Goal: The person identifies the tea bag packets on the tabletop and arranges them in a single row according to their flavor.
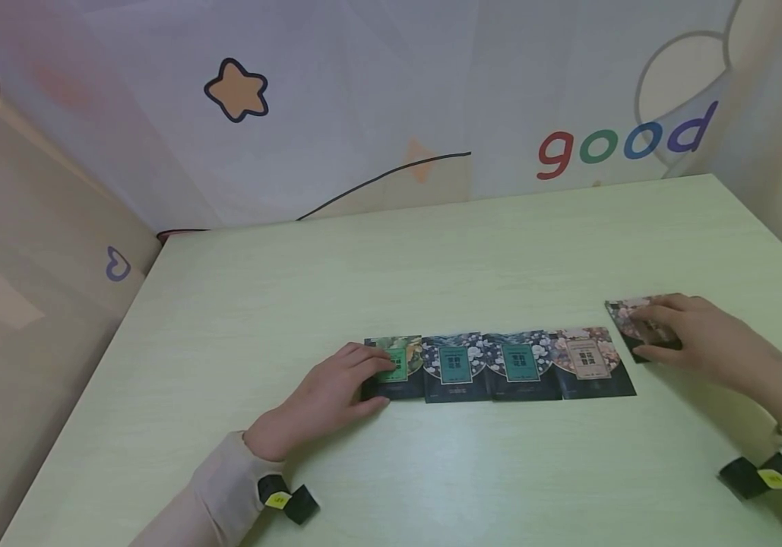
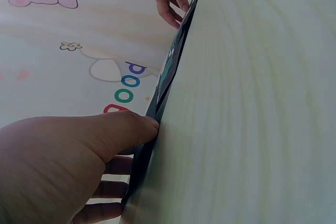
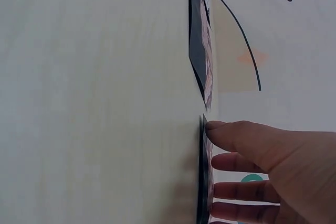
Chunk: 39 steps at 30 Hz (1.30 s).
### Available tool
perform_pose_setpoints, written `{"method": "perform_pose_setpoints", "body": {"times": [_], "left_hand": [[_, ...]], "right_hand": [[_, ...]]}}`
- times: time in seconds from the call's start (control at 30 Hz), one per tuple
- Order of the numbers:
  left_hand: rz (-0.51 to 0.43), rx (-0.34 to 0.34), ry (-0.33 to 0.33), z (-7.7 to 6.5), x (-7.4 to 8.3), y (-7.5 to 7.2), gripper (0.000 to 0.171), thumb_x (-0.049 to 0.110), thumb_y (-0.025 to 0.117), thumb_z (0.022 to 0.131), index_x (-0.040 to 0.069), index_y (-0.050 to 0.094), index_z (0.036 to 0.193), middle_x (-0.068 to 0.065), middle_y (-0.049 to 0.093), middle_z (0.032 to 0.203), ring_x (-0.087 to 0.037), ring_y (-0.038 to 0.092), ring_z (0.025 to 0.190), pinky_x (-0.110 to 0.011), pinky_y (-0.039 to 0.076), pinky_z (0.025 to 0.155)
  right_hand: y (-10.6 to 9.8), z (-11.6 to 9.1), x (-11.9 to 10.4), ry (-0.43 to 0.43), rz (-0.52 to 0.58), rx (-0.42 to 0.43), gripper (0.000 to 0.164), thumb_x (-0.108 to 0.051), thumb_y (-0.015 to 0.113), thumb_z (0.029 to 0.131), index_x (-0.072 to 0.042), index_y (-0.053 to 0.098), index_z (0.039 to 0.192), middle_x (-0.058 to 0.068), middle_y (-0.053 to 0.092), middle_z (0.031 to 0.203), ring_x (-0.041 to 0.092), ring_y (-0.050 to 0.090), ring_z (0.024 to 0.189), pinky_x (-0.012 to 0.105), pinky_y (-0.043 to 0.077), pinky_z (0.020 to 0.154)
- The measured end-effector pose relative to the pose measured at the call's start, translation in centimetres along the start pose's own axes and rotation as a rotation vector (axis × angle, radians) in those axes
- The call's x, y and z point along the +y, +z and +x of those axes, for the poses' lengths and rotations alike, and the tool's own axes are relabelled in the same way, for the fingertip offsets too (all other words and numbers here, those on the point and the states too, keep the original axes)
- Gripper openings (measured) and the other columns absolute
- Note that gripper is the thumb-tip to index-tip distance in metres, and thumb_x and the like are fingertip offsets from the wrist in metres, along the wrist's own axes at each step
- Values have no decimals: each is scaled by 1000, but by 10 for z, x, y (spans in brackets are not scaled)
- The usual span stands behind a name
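Observation:
Four flat, floral-printed packets lie overlapping in a row in the head view. My left hand [image 1: 336,387] rests on the green-labelled packet [image 1: 400,386] at the left end, its thumb by the near edge. Beside it lie a teal-labelled packet [image 1: 455,368], another teal-labelled packet [image 1: 520,365] and a pink-labelled packet [image 1: 592,365]. Apart from the row, my right hand [image 1: 712,334] touches a small stack of dark, pink-flowered packets [image 1: 623,319], largely covered by the fingers. In the right wrist view, the thumb and fingers lie against the stack [image 3: 202,182].
The pale wooden table [image 1: 281,296] extends around the packets. Behind it hangs a printed cloth [image 1: 377,83] with a star and the word "good". Each wrist wears a black strap, such as the left strap [image 1: 281,495].

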<state>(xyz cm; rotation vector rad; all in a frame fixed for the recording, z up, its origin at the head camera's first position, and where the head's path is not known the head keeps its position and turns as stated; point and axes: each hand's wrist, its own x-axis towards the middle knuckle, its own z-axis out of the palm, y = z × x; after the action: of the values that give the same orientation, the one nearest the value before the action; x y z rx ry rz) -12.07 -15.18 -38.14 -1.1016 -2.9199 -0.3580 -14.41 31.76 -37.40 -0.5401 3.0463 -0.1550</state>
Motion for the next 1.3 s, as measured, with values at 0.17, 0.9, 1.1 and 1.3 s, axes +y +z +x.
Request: {"method": "perform_pose_setpoints", "body": {"times": [0.17,0.9,1.1,1.3], "left_hand": [[0,3,2,0,0,0,42,33,70,87,13,63,123,0,61,128,-19,53,121,-34,48,101],[13,11,10,0,0,1,41,33,70,87,13,63,122,0,61,127,-19,53,120,-34,48,100],[21,20,18,0,-1,1,40,33,70,87,14,63,122,0,61,126,-18,53,119,-32,49,99],[19,33,27,0,0,0,41,32,71,86,13,64,121,0,62,125,-19,54,119,-33,49,99]], "right_hand": [[-2,-3,-2,-9,-10,-1,56,-30,76,80,5,61,121,34,55,123,53,52,109,65,45,89],[-2,-17,-11,-79,-18,31,55,-31,80,75,2,65,117,25,63,111,42,60,97,57,50,83],[-4,-20,-14,-73,-8,1,51,-29,81,73,-1,67,114,23,64,109,38,61,93,53,53,79],[-5,-22,-16,-77,-4,3,48,-28,82,72,-4,68,110,18,65,102,33,62,88,50,55,76]]}}
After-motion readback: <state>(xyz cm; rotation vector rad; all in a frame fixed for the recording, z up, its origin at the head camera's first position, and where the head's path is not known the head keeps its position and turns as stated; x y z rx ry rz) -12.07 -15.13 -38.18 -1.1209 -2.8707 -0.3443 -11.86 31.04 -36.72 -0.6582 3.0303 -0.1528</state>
